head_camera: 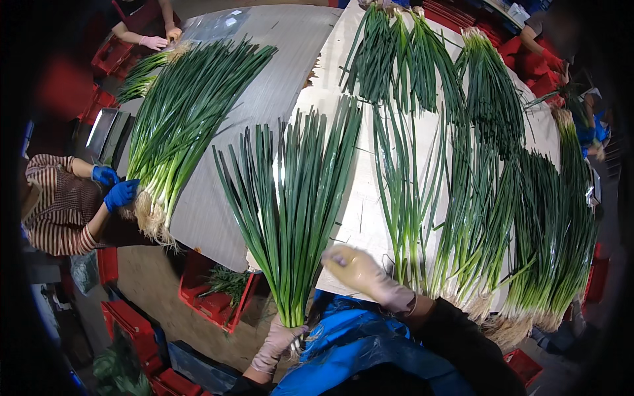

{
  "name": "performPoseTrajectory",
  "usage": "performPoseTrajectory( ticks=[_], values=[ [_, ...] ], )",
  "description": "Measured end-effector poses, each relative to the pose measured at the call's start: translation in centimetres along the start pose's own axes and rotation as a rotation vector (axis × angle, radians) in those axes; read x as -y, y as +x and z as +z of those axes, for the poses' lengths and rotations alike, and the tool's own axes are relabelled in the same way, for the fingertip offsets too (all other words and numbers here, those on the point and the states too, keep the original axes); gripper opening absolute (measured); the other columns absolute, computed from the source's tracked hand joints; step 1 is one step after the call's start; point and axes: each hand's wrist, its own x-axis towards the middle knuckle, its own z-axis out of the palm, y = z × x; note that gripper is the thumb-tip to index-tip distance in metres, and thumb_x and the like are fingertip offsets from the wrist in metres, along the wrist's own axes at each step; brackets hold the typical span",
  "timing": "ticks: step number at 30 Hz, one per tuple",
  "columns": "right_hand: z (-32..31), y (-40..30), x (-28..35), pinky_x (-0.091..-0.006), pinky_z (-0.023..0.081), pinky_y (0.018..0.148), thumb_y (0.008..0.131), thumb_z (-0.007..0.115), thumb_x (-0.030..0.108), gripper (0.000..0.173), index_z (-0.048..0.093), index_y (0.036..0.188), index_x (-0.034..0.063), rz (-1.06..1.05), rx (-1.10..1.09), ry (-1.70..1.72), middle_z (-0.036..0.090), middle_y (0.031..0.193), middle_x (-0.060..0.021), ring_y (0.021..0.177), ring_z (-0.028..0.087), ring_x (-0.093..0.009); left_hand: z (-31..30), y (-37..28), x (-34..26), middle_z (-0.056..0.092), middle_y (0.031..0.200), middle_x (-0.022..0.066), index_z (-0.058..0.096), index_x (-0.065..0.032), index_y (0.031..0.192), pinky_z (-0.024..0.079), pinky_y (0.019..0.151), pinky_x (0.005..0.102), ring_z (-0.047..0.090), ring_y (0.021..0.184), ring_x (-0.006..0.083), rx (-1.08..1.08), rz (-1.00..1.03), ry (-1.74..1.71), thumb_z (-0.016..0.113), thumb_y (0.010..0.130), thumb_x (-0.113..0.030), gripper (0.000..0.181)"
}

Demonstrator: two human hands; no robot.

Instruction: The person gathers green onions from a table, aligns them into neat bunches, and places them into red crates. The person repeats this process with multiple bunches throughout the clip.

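Observation:
A bunch of long green onions (297, 208) fans out upward over the near table edge, with my left hand (282, 339), in a pale glove, gripping its white root end. To the right of the bunch, my right hand (359, 272), also gloved, hovers at the table's front edge with its fingers curled; nothing shows in it, though it is somewhat blurred. A few loose green onions (408, 232) lie on the white board (356, 218) just beyond it. Thick piles of green onions (475, 247) cover the right side, roots toward me.
More green onions (188, 114) lie on the grey tabletop (277, 54) at left, where a co-worker's blue-gloved hands (121, 193) touch them. Bunches (379, 54) line the far edge. A red crate (213, 302) with green trimmings stands below the table. Other people work at the far corners.

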Motion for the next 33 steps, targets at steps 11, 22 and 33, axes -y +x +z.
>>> performPoseTrajectory(
  ticks=[11, 22, 33],
  values=[
    [-6.0, 6.0, 4.3, -0.0216, 0.045, 0.052, 0.092, 0.060, 0.015, 0.029, 0.055, 0.118, 0.0010, 0.183, -0.450, 0.639, 0.063, 0.092, -0.0081, 0.062, 0.057, -0.010, -1.9, -0.5, 1.0, 0.067, 0.092, 0.0044, 0.061, -0.0027, 0.107, 0.053, 0.071, 0.0285, 0.063, 0.079, 0.0136, 0.116, -0.081, -0.054, 0.076, 0.072, 0.005, 0.039],
    [-9.4, 5.1, 2.6, -0.0201, 0.042, 0.050, 0.094, 0.056, 0.017, 0.038, 0.049, 0.125, -0.0032, 0.097, -0.567, 0.627, 0.064, 0.104, -0.0120, 0.062, 0.054, -0.007, -3.3, -1.1, 2.8, 0.069, 0.086, 0.0051, 0.063, -0.0034, 0.104, 0.053, 0.065, 0.0298, 0.065, 0.074, 0.0150, 0.152, -0.130, 0.032, 0.077, 0.073, 0.000, 0.034],
    [-7.9, 5.1, 3.2, -0.0153, 0.034, 0.040, 0.097, 0.058, 0.021, 0.045, 0.045, 0.136, 0.0021, 0.148, -0.109, 0.840, 0.064, 0.109, -0.0061, 0.055, 0.048, -0.002, -3.8, -0.8, 3.4, 0.069, 0.090, 0.0054, 0.064, -0.0023, 0.103, 0.053, 0.068, 0.0286, 0.065, 0.077, 0.0138, 0.180, -0.123, -0.018, 0.078, 0.072, -0.002, 0.034]
  ],
)
